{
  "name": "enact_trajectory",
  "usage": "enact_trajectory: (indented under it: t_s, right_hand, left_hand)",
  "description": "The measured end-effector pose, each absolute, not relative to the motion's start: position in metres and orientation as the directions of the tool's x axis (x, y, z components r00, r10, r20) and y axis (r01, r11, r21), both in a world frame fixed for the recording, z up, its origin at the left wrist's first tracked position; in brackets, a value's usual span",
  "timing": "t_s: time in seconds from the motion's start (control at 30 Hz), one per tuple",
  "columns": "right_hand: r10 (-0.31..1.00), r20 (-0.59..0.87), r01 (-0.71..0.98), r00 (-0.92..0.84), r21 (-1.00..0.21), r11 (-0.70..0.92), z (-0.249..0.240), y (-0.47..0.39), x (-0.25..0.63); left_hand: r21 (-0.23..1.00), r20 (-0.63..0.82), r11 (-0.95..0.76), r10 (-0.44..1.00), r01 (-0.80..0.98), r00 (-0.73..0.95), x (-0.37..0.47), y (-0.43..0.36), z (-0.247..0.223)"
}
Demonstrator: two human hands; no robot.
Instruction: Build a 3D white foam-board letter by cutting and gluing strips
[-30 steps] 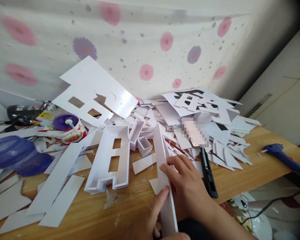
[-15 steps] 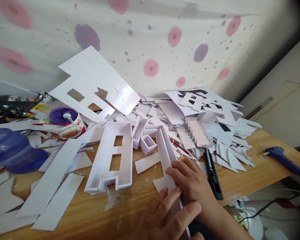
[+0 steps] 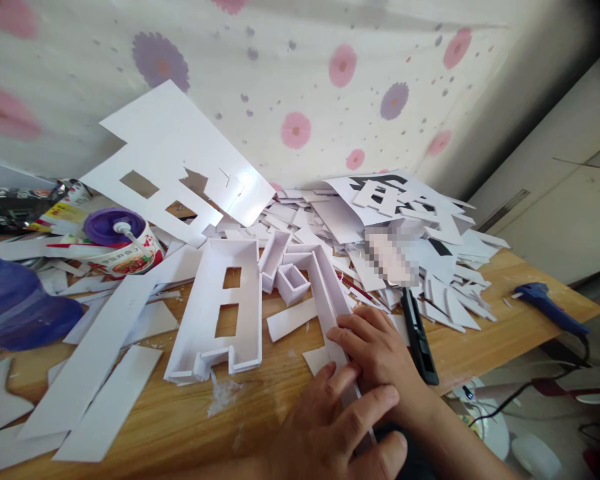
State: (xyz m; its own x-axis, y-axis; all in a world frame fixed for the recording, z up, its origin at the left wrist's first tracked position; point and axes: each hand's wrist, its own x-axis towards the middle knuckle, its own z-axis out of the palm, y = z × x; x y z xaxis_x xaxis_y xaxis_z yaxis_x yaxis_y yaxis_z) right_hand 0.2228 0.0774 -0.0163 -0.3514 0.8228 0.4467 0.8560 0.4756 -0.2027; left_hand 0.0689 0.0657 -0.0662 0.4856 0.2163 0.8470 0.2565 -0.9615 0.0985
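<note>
A long white foam-board channel (image 3: 329,300), bent at its far end, runs toward me along the table. My left hand (image 3: 337,423) lies across its near part, with the fingers curled over the walls. Just beyond, my right hand (image 3: 380,343) grips the outer wall from the right, fingertips on the top edge. To the left lies a white foam-board tray (image 3: 254,300) with two rectangular cut-outs and a notched near side. Small open white boxes, one of them square (image 3: 293,283), stand between them. A loose strip (image 3: 293,320) lies beside the channel.
A black utility knife (image 3: 420,340) lies right of my hands, near the table edge. Farther right is a blue glue gun (image 3: 550,307) with a cable. White offcuts (image 3: 445,300) pile at the back. A paper tub (image 3: 135,257) and purple plastic container (image 3: 25,307) stand left.
The view has shifted slightly, so the table things appear a little farther left. Both hands stay on the channel, with the left hand's fingers slightly shifted.
</note>
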Motion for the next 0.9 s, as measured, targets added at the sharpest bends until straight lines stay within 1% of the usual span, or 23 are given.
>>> enact_trajectory:
  t_s: [0.03,0.1,0.23,0.27,0.3,0.4,0.43,0.47,0.57,0.63,0.77,0.9]
  right_hand:
    - [0.824,0.442,0.857,-0.355,-0.199,0.476,-0.016,0.077,0.223]
    - [0.82,0.446,0.858,-0.359,-0.187,0.478,-0.015,0.077,0.223]
    - [0.797,0.501,0.857,-0.338,-0.186,0.48,-0.018,0.079,0.223]
    - [0.791,0.511,0.855,-0.337,-0.186,0.484,-0.02,0.079,0.223]
    - [0.787,0.519,0.854,-0.335,-0.186,0.486,-0.022,0.079,0.224]
    - [0.787,0.529,0.869,-0.316,-0.172,0.464,-0.027,0.078,0.225]
    - [0.789,0.532,0.877,-0.307,-0.163,0.451,-0.028,0.078,0.226]
    - [0.79,0.533,0.885,-0.301,-0.152,0.44,-0.029,0.079,0.226]
    - [0.805,0.511,0.904,-0.301,-0.117,0.412,-0.028,0.085,0.227]
    - [0.832,0.475,0.916,-0.287,-0.117,0.383,-0.026,0.092,0.228]
    - [0.875,0.421,0.92,-0.24,-0.188,0.343,-0.023,0.102,0.226]
    - [0.878,0.435,0.905,-0.198,-0.263,0.335,-0.025,0.101,0.224]
  left_hand:
    - [0.103,0.858,-0.96,0.218,0.26,0.465,0.072,0.066,-0.065]
    - [0.161,0.867,-0.936,0.286,0.313,0.409,0.079,0.065,-0.06]
    - [0.266,0.873,-0.887,0.388,0.377,0.296,0.086,0.062,-0.052]
    - [0.254,0.878,-0.896,0.372,0.365,0.301,0.087,0.063,-0.051]
    - [0.211,0.884,-0.916,0.328,0.341,0.334,0.087,0.064,-0.05]
    - [0.001,0.847,-0.979,0.108,0.202,0.521,0.085,0.071,-0.049]
    - [-0.051,0.826,-0.985,0.05,0.162,0.562,0.085,0.074,-0.049]
    - [-0.069,0.815,-0.986,0.032,0.15,0.579,0.084,0.077,-0.05]
    - [-0.06,0.826,-0.989,0.027,0.136,0.563,0.083,0.081,-0.052]
    - [-0.049,0.829,-0.99,0.035,0.135,0.559,0.084,0.082,-0.053]
    - [-0.034,0.799,-0.99,0.057,0.14,0.599,0.083,0.081,-0.056]
    - [0.001,0.796,-0.991,0.081,0.132,0.6,0.082,0.08,-0.058]
